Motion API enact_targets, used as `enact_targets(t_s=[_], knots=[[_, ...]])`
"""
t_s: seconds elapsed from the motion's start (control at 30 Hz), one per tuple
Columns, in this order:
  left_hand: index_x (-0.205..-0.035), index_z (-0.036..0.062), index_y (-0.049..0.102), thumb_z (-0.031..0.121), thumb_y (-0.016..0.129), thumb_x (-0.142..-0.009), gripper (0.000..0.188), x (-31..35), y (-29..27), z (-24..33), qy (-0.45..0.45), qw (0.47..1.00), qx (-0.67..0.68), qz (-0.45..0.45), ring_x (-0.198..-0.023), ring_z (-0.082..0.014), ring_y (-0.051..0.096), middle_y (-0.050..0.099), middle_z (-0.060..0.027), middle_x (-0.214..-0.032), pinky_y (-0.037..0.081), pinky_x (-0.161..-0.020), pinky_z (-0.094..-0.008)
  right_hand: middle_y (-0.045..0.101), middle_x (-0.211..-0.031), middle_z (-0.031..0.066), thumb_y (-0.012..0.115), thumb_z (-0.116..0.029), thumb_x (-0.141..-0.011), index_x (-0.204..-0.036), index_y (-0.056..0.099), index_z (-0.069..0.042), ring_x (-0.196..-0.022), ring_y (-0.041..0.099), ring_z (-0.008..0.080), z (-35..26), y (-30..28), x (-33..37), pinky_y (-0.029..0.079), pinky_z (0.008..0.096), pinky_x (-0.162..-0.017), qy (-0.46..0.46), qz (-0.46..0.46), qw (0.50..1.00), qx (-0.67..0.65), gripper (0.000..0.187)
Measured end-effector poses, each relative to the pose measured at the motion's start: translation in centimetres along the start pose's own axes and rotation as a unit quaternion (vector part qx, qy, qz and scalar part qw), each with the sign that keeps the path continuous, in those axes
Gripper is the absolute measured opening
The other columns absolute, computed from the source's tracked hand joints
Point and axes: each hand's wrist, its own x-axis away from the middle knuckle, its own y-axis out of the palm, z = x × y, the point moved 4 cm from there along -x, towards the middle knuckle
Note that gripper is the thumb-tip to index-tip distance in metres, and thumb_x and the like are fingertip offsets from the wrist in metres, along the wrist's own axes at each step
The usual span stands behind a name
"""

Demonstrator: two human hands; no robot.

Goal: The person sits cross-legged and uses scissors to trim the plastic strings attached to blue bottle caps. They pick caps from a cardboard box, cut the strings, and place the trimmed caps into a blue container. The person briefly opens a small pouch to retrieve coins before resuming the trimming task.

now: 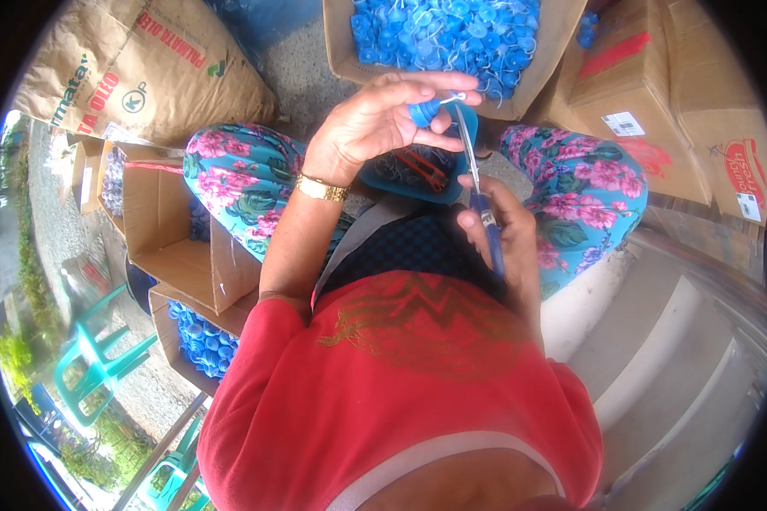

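Note:
My left hand point(375, 119), with a gold-coloured band at its wrist, pinches a small blue plastic piece point(423, 112) between its fingers. A short white string point(454, 97) stands out from this piece. Scissors with blue handles point(486, 226) are in my right hand point(516, 230), their metal blades pointing up toward the string. Whether the blades touch the string I cannot tell. Below my hands, between my crossed legs, lies a blue basin point(396, 189) holding white string scraps and a red and black item point(422, 169).
An open carton point(343, 51) full of blue pieces with strings stands ahead. Closed cartons point(639, 94) stack at the right, beside pale steps point(648, 341). To the left are a large paper sack point(153, 77), an open carton point(175, 264), another with blue pieces point(203, 341), and green plastic chairs point(94, 366).

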Motion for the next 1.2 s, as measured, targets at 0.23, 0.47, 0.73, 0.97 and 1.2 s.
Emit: enact_targets(t_s=[0.23, 0.47, 0.73, 0.97, 1.2], knots=[[-0.127, -0.0096, 0.047, 0.022, 0.055, -0.088, 0.051, 0.3, -0.3, -0.4, 0.006, 1.0, -0.002, -0.009, -0.077, -0.0145, 0.052, 0.056, -0.0211, -0.12, 0.049, -0.09, -0.0462, 0.052, -0.066, 0.0003, 0.073, -0.02, -0.082, -0.118, 0.054, -0.003, -0.061, 0.044, 0.0061, -0.9, 0.4, -0.4, 0.036, 0.0225, -0.053, -0.05, -0.016, 0.999, -0.002, 0.044], [-0.123, -0.0107, 0.051, 0.021, 0.055, -0.089, 0.047, 0.3, -0.2, -0.9, -0.003, 1.0, 0.01, 0.005, -0.081, -0.0154, 0.055, 0.06, -0.0201, -0.112, 0.05, -0.089, -0.0395, 0.053, -0.065, 0.0011, 0.072, -0.02, -0.083, -0.115, 0.055, -0.004, -0.06, 0.044, 0.0049, -0.6, 0.6, -0.6, 0.035, 0.0221, -0.052, -0.003, -0.014, 1.0, -0.019, 0.04], [-0.118, -0.0096, 0.055, 0.018, 0.055, -0.091, 0.039, 0.7, -0.1, -1.1, -0.033, 0.999, -0.022, 0.01, -0.088, -0.0175, 0.057, 0.061, -0.019, -0.111, 0.049, -0.088, -0.0337, 0.052, -0.064, -0.0026, 0.069, -0.02, -0.085, -0.108, 0.056, -0.005, -0.056, 0.042, 0.004, -0.3, 1.4, -0.5, 0.035, 0.0209, -0.052, -0.008, -0.009, 0.998, -0.059, 0.031], [-0.135, 0.0041, 0.043, 0.018, 0.058, -0.088, 0.051, 2.9, -1.3, -3.0, -0.122, 0.915, -0.368, 0.108, -0.077, -0.0156, 0.061, 0.057, -0.0174, -0.118, 0.05, -0.076, -0.0285, 0.05, -0.064, -0.0034, 0.067, -0.03, -0.087, -0.111, 0.056, -0.005, -0.055, 0.047, 0.0043, -0.5, 0.4, -0.8, 0.036, 0.0205, -0.049, -0.015, -0.008, 0.994, -0.112, 0.036], [-0.137, 0.0106, 0.043, 0.022, 0.062, -0.084, 0.057, 10.6, -0.2, 4.8, -0.085, 0.673, -0.664, 0.314, -0.072, -0.0243, 0.067, 0.053, -0.0228, -0.126, 0.052, -0.077, -0.0354, 0.049, -0.061, -0.0025, 0.066, -0.034, -0.086, -0.113, 0.056, -0.004, -0.053, 0.046, 0.0052, 0.1, 0.1, -1.0, 0.034, 0.0204, -0.047, 0.007, 0.004, 0.987, -0.159, 0.041]])
